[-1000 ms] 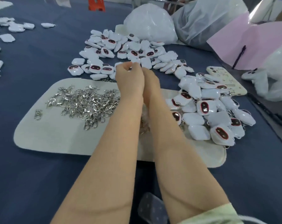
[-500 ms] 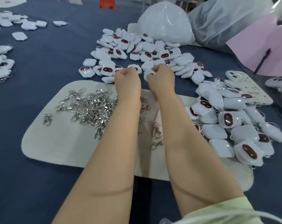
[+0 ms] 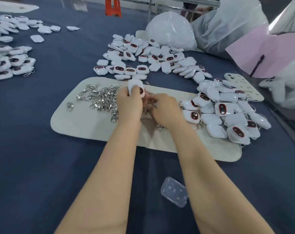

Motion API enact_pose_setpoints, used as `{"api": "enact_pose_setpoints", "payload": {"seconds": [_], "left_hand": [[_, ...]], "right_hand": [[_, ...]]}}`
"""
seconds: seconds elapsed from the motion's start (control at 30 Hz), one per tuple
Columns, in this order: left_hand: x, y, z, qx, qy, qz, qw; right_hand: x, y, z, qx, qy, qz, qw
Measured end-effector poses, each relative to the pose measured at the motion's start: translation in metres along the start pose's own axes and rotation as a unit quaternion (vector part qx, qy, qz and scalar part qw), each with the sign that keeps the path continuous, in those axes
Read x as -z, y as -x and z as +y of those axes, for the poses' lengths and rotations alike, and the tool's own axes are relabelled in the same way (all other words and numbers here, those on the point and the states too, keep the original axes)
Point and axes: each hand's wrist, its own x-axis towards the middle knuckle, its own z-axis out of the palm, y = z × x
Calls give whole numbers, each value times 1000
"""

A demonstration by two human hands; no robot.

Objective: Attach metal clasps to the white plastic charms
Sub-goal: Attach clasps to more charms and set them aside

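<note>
My left hand (image 3: 129, 103) grips a white plastic charm (image 3: 134, 86) with a dark red face, held over the cream felt pad (image 3: 85, 122). My right hand (image 3: 167, 110) is close beside it, fingers curled and pinching a small metal clasp (image 3: 148, 101) between the two hands. A heap of loose silver clasps (image 3: 99, 97) lies on the pad just left of my left hand. Loose charms (image 3: 143, 56) are spread beyond the pad. Charms with clasps on them (image 3: 227, 112) are piled at the pad's right end.
More charms (image 3: 11, 61) lie at the far left of the blue tablecloth. White plastic bags (image 3: 170, 29) stand at the back. A pink sheet (image 3: 265, 53) with a pen and a phone case (image 3: 241, 86) are at the right. A clear plastic lid (image 3: 174, 191) lies near my right forearm.
Both hands have pulled back from the loose charm pile onto the pad. My left hand now holds a charm, and my right hand has moved in beside it at the clasps.
</note>
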Motion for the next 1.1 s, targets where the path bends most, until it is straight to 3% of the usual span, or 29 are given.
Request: {"api": "enact_pose_setpoints", "payload": {"seconds": [0.2,0.3,0.43,0.57,0.83,1.1], "left_hand": [[1,9,-4,-22,46,3,999],[4,5,-1,-53,60,5,997],[4,5,-5,-92,-10,11,996],[2,2,-9,-120,-108,9,987],[2,0,-8,-162,-190,-8,968],[2,0,-10,-190,-237,-60,951]], "right_hand": [[-13,2,1,-22,39,65,997],[-13,0,3,-43,-73,89,992],[-1,-2,4,-48,-264,151,951],[4,-2,4,-33,-305,149,940],[8,1,0,-15,-363,154,919],[10,2,-3,9,-362,144,921]]}}
